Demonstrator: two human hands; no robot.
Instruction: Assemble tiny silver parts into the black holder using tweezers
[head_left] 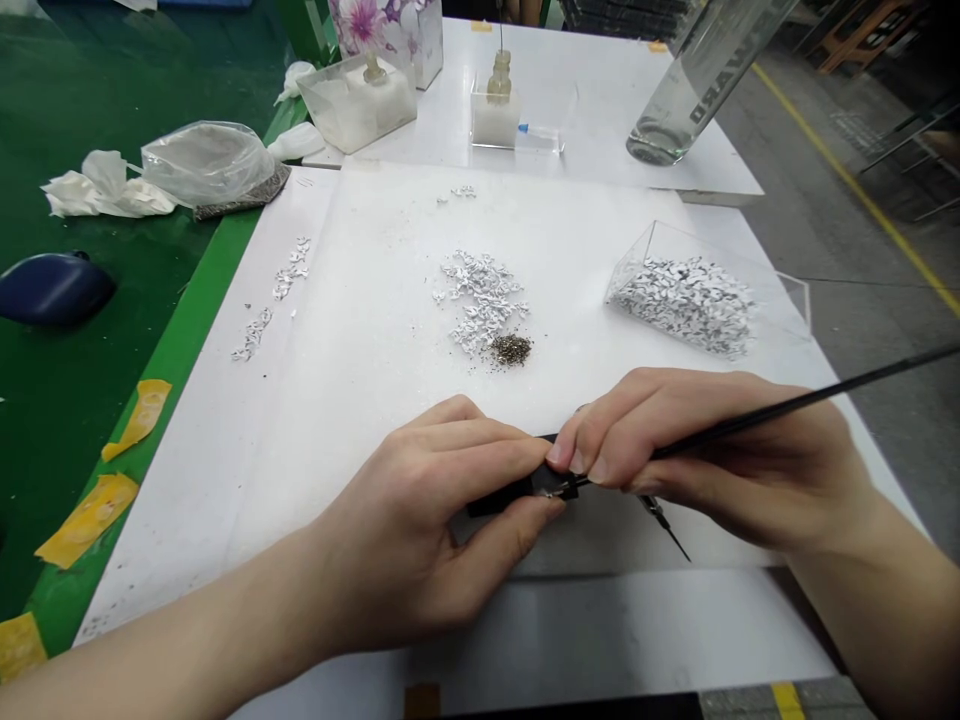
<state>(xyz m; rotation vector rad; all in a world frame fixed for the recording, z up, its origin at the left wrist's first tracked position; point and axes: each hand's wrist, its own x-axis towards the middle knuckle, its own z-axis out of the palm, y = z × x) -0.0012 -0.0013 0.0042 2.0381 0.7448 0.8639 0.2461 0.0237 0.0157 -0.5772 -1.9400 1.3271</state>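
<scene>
My left hand point(450, 510) is closed on a small black block point(499, 497), pinching it between thumb and fingers near the front of the white work sheet point(360, 380). At the block's right end lies a tiny shiny metal piece point(551, 490). My right hand point(697, 450) grips a long thin black rod-like tool point(810, 393) like a pen, its tip at the metal piece. Its fingertips touch the block, and their grip is partly hidden. Below the right hand, a metal tool with a needle-thin point point(660, 517) sticks out, mostly covered.
Beyond my hands lie a heap of small silvery parts point(484, 300) and a pile of tiny brassy grains point(512, 349). A clear tray point(690, 300) of similar parts is at right. Further back stand a small bottle with a needle point(499, 78) and a clear water bottle point(675, 110).
</scene>
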